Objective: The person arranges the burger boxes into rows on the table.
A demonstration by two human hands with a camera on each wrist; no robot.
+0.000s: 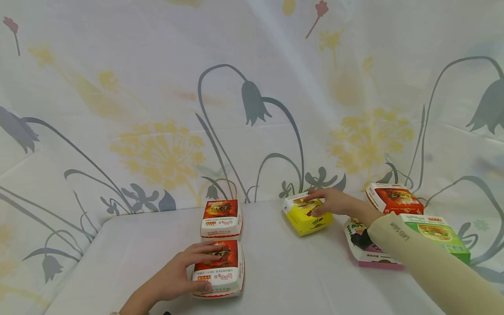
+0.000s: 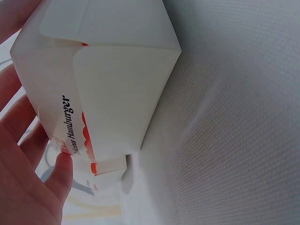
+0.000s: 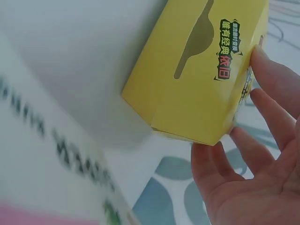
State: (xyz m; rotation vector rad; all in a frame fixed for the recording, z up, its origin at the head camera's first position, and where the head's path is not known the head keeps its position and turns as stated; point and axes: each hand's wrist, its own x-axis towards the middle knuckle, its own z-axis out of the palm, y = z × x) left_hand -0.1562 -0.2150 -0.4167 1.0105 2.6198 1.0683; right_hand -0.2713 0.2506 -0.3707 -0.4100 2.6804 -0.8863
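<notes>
On the left of the head view, my left hand (image 1: 179, 271) rests on the nearer red-and-white hamburger box (image 1: 226, 275), its fingers spread over the lid and its thumb near the front edge. The left wrist view shows that box's white side (image 2: 117, 93) standing on the cloth, with one fingertip touching its lettered edge. A second red-and-white box (image 1: 222, 223) sits directly behind it. To the right, my right hand (image 1: 334, 202) holds a yellow burger box (image 1: 309, 223), thumb on the lid. Seen from the right wrist, other fingers curl behind the end of the yellow box (image 3: 187, 93).
Under my right forearm is a pink-and-white box (image 1: 368, 249), partly covered by the sleeve (image 1: 433, 262). A red box (image 1: 397, 199) and a green box (image 1: 439, 234) stand beyond the forearm. A flower-patterned curtain (image 1: 165, 87) hangs behind the white-covered table (image 1: 283, 275).
</notes>
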